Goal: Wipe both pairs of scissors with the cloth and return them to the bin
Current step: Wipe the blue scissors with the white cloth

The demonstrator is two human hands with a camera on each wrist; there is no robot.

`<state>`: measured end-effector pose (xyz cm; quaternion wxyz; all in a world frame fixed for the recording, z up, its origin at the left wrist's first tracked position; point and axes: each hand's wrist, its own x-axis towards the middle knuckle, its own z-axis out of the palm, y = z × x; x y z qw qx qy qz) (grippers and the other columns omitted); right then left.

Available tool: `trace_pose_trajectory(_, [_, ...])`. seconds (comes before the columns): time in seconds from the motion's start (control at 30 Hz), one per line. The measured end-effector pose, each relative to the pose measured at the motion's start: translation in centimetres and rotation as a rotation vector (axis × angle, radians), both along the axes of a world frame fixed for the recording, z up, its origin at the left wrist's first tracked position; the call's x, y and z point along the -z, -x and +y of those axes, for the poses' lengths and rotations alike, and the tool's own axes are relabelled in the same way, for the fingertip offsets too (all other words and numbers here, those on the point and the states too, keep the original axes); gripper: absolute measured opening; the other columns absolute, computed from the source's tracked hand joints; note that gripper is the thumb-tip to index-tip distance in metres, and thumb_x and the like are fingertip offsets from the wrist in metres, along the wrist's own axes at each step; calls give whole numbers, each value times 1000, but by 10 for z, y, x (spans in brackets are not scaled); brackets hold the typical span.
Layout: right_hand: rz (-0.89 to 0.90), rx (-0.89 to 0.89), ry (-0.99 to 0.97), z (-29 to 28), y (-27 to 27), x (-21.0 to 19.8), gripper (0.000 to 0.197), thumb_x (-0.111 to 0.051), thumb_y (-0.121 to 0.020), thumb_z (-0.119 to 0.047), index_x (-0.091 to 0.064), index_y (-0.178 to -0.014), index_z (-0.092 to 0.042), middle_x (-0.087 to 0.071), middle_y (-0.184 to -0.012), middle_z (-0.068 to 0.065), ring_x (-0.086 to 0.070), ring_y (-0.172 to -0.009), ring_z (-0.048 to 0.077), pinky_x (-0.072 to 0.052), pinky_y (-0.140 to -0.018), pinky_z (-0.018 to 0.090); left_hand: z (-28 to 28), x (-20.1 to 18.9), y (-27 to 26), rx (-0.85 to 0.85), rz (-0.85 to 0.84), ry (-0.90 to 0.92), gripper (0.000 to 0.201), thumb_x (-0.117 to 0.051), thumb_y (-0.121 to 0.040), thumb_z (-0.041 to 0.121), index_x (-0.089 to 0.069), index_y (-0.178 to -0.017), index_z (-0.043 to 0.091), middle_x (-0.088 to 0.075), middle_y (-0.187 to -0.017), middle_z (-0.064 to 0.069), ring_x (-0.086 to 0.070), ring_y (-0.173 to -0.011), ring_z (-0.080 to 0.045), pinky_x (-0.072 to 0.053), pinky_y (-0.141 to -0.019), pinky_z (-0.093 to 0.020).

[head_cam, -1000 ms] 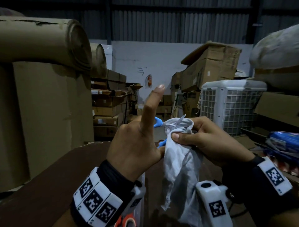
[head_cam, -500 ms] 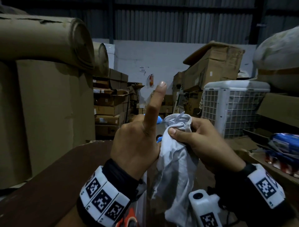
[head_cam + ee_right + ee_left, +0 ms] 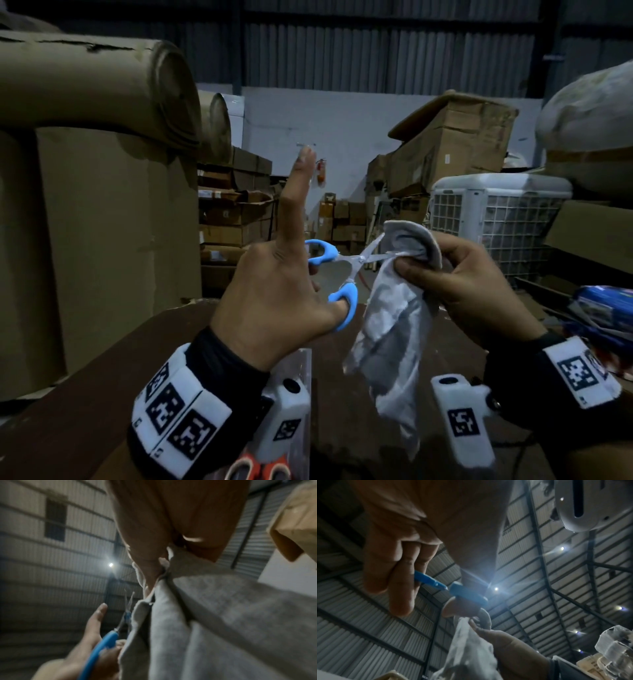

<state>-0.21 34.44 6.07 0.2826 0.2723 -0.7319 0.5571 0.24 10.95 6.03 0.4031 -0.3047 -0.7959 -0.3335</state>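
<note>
Head view showed the left hand [image 3: 274, 294] at centre frame holding the blue-handled scissors [image 3: 337, 270], thumb through the lower blue loop, other fingers through or round the upper loop, index finger sticking straight up. Blades were spread open, pointing right. The right hand [image 3: 459, 284], right of centre, pinched the grey cloth [image 3: 394, 308] between thumb and curled fingers, with the cloth folded over the tip of the lower blade; the rest of the cloth hung down toward the bottom of the frame. The upper blade tip looked bare.

In the left wrist view we saw the blue handle [image 3: 467, 593] on the thumb at mid-frame and the cloth [image 3: 471, 649] below it. The right wrist view was blurred; the cloth [image 3: 223, 615] filled the lower right, the scissors [image 3: 106, 639] sat at lower left.

We judged the step as wiping the first pair, one blade at a time. At the bottom edge of the head view, an orange-handled pair [image 3: 260, 471] lay in what seemed a clear bin [image 3: 306, 370], partly hidden by the wrist.

Next we judged: drag the cloth along the blade, then do the other blade, keeping the pinch on the flat sides, off the edge. Then drop this pair into the bin and take the orange one. We could not tell whether the orange pair was wiped yet.
</note>
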Motion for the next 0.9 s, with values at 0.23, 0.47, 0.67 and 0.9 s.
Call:
trace_pose_trajectory(0.23, [214, -36, -205, -10, 4, 6, 42, -78, -80, -16, -68, -120, -9, -72, -110, -6, -67, -105, 10, -51, -86, 22, 2, 0, 1, 194, -136, 19, 143, -87, -62, 10, 17, -154, 47, -71, -87, 8, -70, -59, -6, -56, -58, -15])
trace_pose_trajectory(0.47, [87, -323, -221, -14, 1, 10, 34, -75, -81, -19, -73, -112, -34, -71, -108, 3, -68, -101, 12, -54, -85, 25, 3, 1, -2, 282, -224, 67, 144, -88, -63, 7, 17, -150, 55, -71, -71, -3, -73, -62, -9, -60, -61, -20])
trace_pose_trajectory(0.67, [47, -459, -321, -14, -4, 3, 36, -67, -84, -5, -73, -107, -32, -69, -106, -11, -65, -102, 12, -51, -88, 25, 4, 1, -4, 312, -267, 132, 147, -88, -62, 4, 18, -146, 63, -71, -74, -6, -73, -64, -15, -62, -60, -29])
trace_pose_trajectory(0.9, [-18, -593, -257, -8, -7, 1, 25, -73, -83, -11, -75, -99, -30, -66, -100, -9, -63, -93, 10, -50, -81, 25, 4, -4, -13, 340, -341, 200, 145, -88, -65, 6, 17, -139, 72, -74, -81, -6, -74, -64, -17, -63, -56, -35])
